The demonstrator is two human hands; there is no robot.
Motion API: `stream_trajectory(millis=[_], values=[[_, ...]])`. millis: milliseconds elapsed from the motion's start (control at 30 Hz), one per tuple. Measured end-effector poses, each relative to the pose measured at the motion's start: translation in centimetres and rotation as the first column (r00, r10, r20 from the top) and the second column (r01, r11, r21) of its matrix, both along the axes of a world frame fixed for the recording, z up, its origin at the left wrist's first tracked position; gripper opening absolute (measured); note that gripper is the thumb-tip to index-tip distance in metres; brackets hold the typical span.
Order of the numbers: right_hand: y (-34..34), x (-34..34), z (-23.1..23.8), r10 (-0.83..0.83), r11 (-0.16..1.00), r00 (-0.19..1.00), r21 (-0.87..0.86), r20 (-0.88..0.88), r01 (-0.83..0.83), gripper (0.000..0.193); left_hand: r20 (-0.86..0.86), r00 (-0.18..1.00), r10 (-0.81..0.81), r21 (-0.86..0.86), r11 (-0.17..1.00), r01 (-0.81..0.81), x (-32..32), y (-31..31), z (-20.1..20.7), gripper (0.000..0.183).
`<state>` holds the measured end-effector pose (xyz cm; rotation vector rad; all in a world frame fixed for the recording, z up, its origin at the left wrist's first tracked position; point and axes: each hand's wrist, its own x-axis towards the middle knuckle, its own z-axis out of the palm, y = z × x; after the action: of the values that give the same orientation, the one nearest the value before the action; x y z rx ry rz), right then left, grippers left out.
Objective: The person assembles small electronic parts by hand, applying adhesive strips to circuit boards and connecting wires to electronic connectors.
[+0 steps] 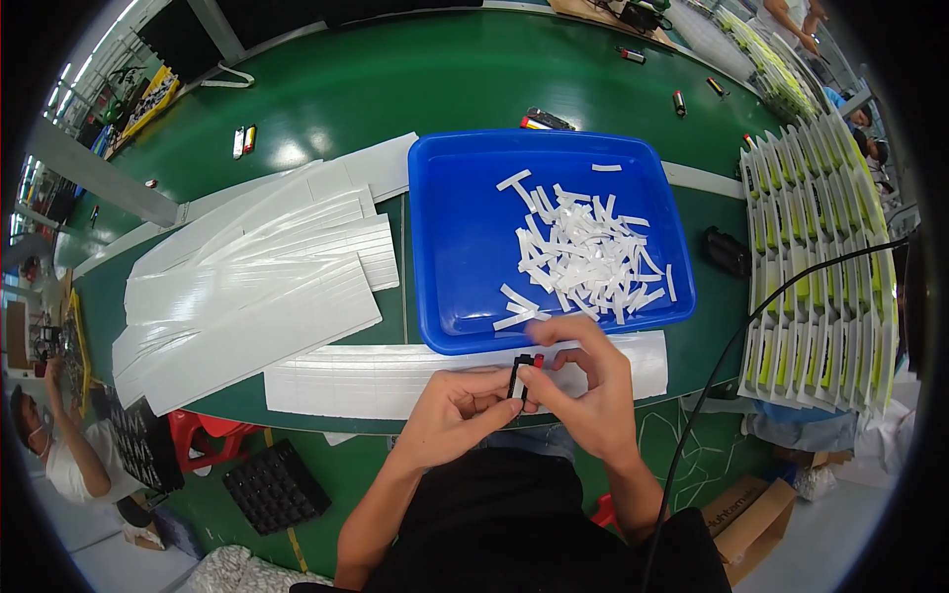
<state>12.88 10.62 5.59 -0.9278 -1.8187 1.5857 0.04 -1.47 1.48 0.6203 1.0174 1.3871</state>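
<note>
A small black part with a white face and a red end (523, 380) is held up between my two hands, over the near edge of the table. My left hand (457, 410) pinches it from the left, thumb and fingers closed on its side. From the right, the thumb of my right hand (596, 395) presses against it near the red end, while the index finger arches above, blurred. Just beyond my hands stands a blue tray (455, 338) with a pile of short white strips (583, 252). A white strip sheet (346, 381) lies under and beside my hands.
Overlapping white sheets (257, 267) cover the table's left. Stacked white trays with yellow-green items (816, 267) stand at right, beside a black object (727, 251). A black cable (736, 341) hangs across the right side. Small red-and-black parts (679, 103) lie farther back.
</note>
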Motion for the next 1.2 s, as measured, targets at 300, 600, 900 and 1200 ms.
stream_trajectory(millis=[300,600,900,1200], values=[[0.2,0.9,-0.4,0.056,0.885,0.998,0.464,0.001,-0.050,0.027,0.109,0.994,0.009,0.042,0.999,-0.014,-0.2,-0.1,-0.7,0.032],[-0.4,0.7,-1.6,0.141,0.776,0.990,0.619,0.018,-0.122,0.038,0.140,0.987,0.073,0.057,0.995,-0.081,0.0,0.2,-0.7,0.034],[-0.8,0.6,-1.1,0.138,0.789,0.990,0.603,0.013,-0.118,0.029,0.085,0.993,0.083,0.019,0.996,-0.085,-0.3,-0.3,-1.0,0.026],[-0.6,0.9,-1.2,0.185,0.711,0.983,0.688,0.013,-0.143,0.032,0.011,0.995,0.103,0.034,0.994,-0.104,-0.2,-0.2,-1.1,0.036]])
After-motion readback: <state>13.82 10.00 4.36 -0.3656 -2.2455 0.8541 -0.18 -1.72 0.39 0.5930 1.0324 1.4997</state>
